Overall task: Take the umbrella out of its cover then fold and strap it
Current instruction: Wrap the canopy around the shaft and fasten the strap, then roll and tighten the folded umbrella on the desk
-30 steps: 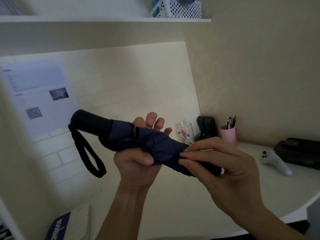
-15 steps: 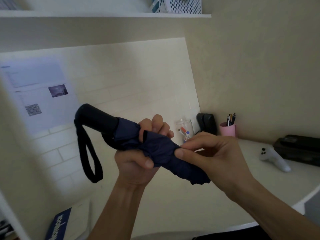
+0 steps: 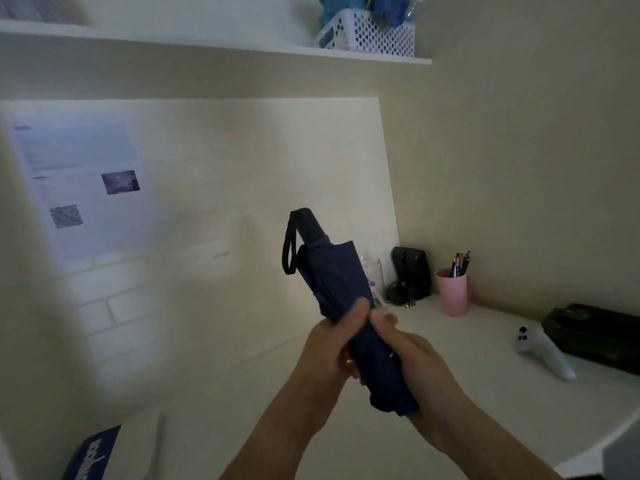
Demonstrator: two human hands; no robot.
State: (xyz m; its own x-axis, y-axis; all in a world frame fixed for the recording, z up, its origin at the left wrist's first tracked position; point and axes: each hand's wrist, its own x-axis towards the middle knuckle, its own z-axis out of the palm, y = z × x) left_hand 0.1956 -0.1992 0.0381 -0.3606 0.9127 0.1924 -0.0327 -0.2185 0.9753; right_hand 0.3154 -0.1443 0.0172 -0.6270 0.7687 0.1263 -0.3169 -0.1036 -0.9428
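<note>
Navy fabric, bunched loosely around a collapsed umbrella (image 3: 341,289), fills the middle of the view, but going left to right the scene starts with a printed sheet (image 3: 83,188) stuck on the pale brick wall and a blue-and-white box (image 3: 104,452) low at the left edge; next comes the left hand (image 3: 329,344), wrapped around the umbrella's lower half with the thumb pressed up along the cloth; the umbrella is held in the air above the white desk (image 3: 485,368), tilted with its black handle (image 3: 308,223) up and away and its wrist loop (image 3: 289,251) dangling on the left side; the right hand (image 3: 412,362) closes on the same bundle just beside the left, fingers curled under and thumb on top, so both hands are clenched on the canopy; further right stand a black box (image 3: 412,271), a pink pen cup (image 3: 452,292), a white controller (image 3: 543,351) and a black case (image 3: 595,337); no cover is visible on the umbrella, so I judge the work to be in the folding step, gathering the panels tight around the shaft; the next move calls for twisting the folds snug with 1 hand while the other finds the strap, which I cannot make out, and wraps it around.
</note>
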